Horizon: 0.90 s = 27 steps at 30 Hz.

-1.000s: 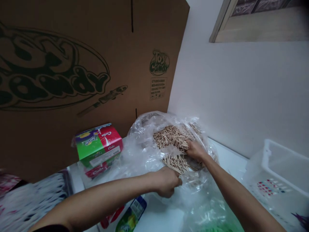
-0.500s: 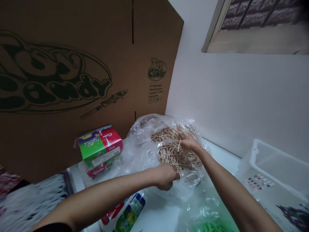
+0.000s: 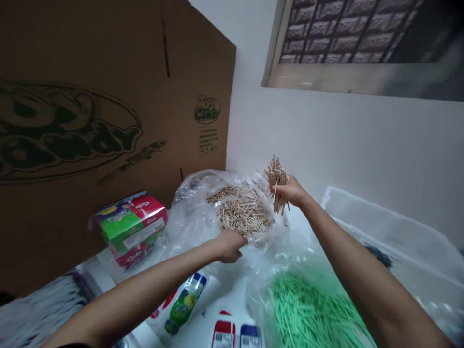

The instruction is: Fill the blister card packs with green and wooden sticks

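Observation:
A large clear plastic bag (image 3: 192, 203) lies open on the white table, with a heap of thin tan sticks (image 3: 244, 217) inside. My right hand (image 3: 293, 191) is closed around a bunch of these sticks (image 3: 276, 179), held up above the bag's right side. At the bag's near edge, my left hand (image 3: 230, 245) has its fingers curled on the plastic. Below my right forearm, a second clear bag holds many green sticks (image 3: 311, 309).
On the left stands a red and green Cola and Sprite box (image 3: 134, 224), before a big cardboard carton (image 3: 108, 58). Bottle-shaped Sprite packaging (image 3: 186, 302) and red and blue labels (image 3: 224, 333) lie at the front. A translucent plastic bin (image 3: 384, 212) is at the right, by the wall.
My right hand has risen out of the heap with a bunch of sticks. My left hand stays at the bag's edge. The view has turned right, showing more green sticks.

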Tool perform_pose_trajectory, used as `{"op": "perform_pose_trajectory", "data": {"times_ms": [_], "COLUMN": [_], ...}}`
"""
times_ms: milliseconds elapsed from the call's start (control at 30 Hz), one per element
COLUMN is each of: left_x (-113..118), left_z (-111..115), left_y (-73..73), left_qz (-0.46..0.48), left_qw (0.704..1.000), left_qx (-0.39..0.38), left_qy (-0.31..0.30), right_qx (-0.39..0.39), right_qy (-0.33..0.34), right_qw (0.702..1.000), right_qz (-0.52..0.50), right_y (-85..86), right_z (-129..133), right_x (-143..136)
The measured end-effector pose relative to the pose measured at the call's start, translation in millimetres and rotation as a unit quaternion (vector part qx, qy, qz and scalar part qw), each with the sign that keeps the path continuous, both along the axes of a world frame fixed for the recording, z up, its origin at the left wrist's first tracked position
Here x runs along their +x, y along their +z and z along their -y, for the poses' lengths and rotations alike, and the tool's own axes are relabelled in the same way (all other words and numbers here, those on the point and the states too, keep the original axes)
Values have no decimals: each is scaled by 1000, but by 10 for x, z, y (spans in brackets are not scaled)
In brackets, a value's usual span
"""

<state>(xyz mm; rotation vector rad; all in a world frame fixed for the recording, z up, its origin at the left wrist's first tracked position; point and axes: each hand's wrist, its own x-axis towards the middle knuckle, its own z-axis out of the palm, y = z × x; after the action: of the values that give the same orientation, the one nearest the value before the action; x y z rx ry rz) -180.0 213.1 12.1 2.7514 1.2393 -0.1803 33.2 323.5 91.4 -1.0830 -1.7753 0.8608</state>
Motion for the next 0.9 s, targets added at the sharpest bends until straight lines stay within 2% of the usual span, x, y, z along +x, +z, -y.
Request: {"op": "perform_pose_trajectory", "data": {"times_ms": [100, 200, 267, 333, 400, 467, 567, 633, 733, 800, 900], "left_x": [100, 291, 495, 766, 1095, 1469, 2071, 2455, 2902, 3076, 3176], "left_z": [74, 182, 296, 472, 726, 1046, 1558, 1842, 2091, 2141, 2120], "left_y": [35, 90, 143, 202, 255, 283, 231, 114, -139, -298, -440], "left_qz": [30, 72, 114, 167, 217, 250, 253, 229, 161, 106, 84], "left_qw": [999, 996, 990, 981, 968, 952, 930, 918, 928, 932, 926], "left_qx": [24, 57, 75, 78, 55, 19, -16, -23, -12, -9, 6], "left_qy": [-3, -19, -38, -65, -112, -173, -266, -324, -336, -347, -369], "right_qx": [-2, 0, -2, -15, -37, -62, -102, -122, -164, -205, -278], "right_qy": [-65, -135, -184, -234, -285, -340, -387, -389, -368, -347, -309], "right_qw": [997, 990, 983, 972, 958, 938, 912, 905, 897, 883, 844], "right_qz": [-29, -36, -24, -6, 10, 36, 89, 119, 184, 241, 340], "right_y": [247, 411, 437, 375, 219, -19, -458, -745, -1086, -1236, -1347], "right_z": [506, 1177, 1691, 2224, 2734, 3173, 3628, 3794, 3903, 3920, 3888], "right_x": [594, 1298, 1776, 2224, 2608, 2897, 3114, 3132, 3072, 3031, 3009]}}
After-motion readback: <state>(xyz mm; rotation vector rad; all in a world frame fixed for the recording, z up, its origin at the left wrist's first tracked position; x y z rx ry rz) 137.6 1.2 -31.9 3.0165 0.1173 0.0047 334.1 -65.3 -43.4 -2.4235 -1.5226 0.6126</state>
